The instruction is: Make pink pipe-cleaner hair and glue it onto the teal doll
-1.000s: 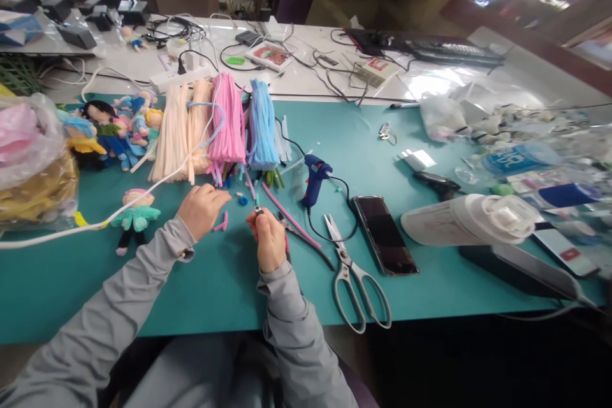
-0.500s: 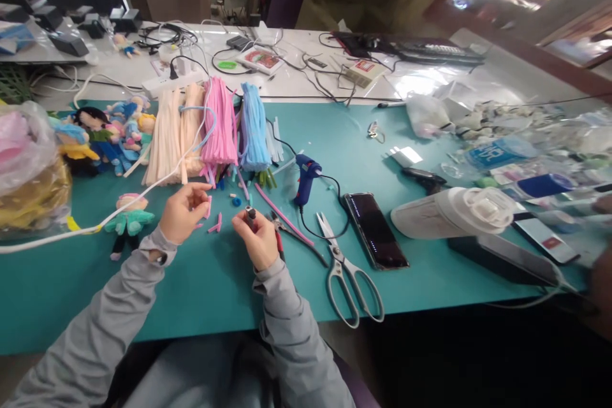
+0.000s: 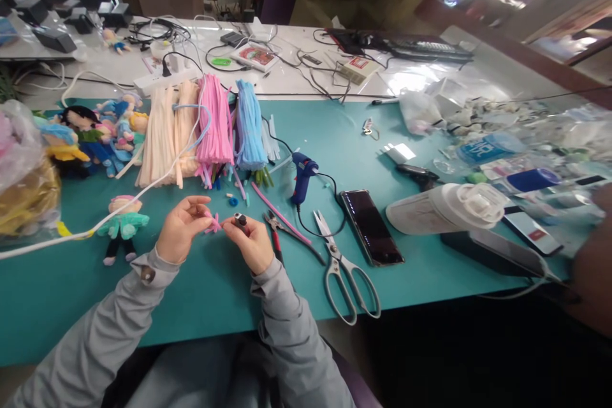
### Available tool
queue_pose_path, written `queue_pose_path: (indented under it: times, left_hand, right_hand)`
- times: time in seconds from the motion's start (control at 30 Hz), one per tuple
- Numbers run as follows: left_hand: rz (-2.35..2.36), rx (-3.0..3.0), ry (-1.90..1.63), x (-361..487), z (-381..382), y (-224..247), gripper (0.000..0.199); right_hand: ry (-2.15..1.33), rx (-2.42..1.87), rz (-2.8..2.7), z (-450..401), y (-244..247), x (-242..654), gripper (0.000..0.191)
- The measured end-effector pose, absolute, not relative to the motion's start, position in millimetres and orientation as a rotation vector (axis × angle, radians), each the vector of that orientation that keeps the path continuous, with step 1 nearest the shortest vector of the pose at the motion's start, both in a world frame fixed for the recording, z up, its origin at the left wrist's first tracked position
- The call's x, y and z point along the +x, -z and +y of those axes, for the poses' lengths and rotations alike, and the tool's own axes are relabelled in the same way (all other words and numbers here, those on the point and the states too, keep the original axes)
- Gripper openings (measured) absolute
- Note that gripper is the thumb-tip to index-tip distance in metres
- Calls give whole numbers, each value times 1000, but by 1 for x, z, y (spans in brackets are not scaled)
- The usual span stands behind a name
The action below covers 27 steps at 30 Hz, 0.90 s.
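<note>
My left hand (image 3: 184,228) is closed in a pinch on a small pink fuzzy piece (image 3: 213,223). Close to its right, my right hand (image 3: 251,242) grips a dark lighter-like object with a metal tip (image 3: 240,220). A doll in a green top with pink hair (image 3: 123,220) lies left of my left hand. Beyond both hands stand bundles of peach (image 3: 162,134), pink (image 3: 213,121) and blue (image 3: 250,127) fuzzy stems. Red-handled pliers (image 3: 276,236) and a long pink stem (image 3: 280,211) lie just right of my right hand.
Farther right are a blue glue gun (image 3: 302,182) with its cord, grey scissors (image 3: 336,261), a black phone (image 3: 371,227) and a white bottle (image 3: 444,209). Several dolls (image 3: 90,134) and a plastic bag (image 3: 29,172) sit at the left. A white cable (image 3: 143,190) crosses the mat.
My left hand has moved right and down and now holds the pink piece. My right hand, still gripping the dark object, has turned slightly toward it. The view has shifted slightly.
</note>
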<state>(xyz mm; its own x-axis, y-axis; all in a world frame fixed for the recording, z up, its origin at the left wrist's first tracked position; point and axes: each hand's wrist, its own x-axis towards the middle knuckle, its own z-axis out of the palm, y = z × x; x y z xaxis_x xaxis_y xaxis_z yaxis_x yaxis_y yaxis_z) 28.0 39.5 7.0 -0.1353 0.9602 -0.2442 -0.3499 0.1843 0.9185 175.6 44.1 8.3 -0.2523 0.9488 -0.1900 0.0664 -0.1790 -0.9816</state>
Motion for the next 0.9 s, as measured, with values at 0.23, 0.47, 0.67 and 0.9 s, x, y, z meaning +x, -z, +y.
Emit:
queue_pose_path:
  times: [0.23,0.47,0.67,0.9]
  left_hand:
    - [1222,830,-1289,30,36,-1,35]
    - [1481,1361,-1285,18,31,-8,27]
    - [1547,1635,-1175,8,30,-10,22]
    - [1527,1720,-1176,5,29,-11,22]
  right_hand:
    - [-1442,-1335,-1406,43,2,175,27]
    - [-1349,-1370,-1496,43,4,177,23]
    - [-1349,-1347,-1520,43,3,177,21]
    - [-1329,-1365,-1544,44,2,179,20]
